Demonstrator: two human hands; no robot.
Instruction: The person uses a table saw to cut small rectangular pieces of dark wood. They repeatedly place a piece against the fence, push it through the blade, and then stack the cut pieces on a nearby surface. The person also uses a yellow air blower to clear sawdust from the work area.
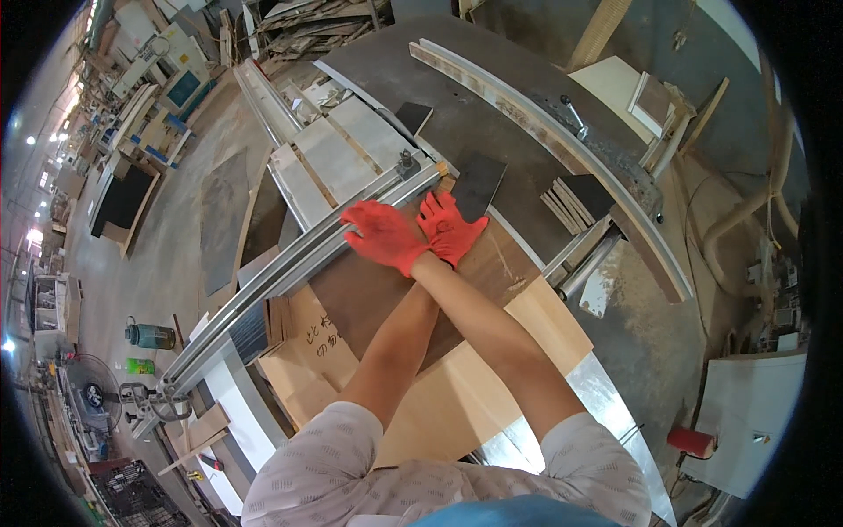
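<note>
Both hands wear red gloves and my forearms cross, the right one over the left. My left hand [451, 230] rests with spread fingers on a brown board [351, 285], close to a small wooden block [446, 181] at the end of the metal fence [320, 235]. My right hand [384, 235] is left of it, fingers stretched out above the board and fence, holding nothing. A dark flat piece [481, 178] lies just beyond my left hand. Nearer to me, a light wood panel [457, 400] and a cardboard sheet with handwriting [307, 347] lie beside the board.
A long curved-looking rail [544, 132] spans the dark machine table [378, 53]. Several stacked dark strips [575, 202] sit at right. The slatted sliding table [338, 149] is beyond the fence. A bottle [149, 335] and fan [92, 393] stand at left.
</note>
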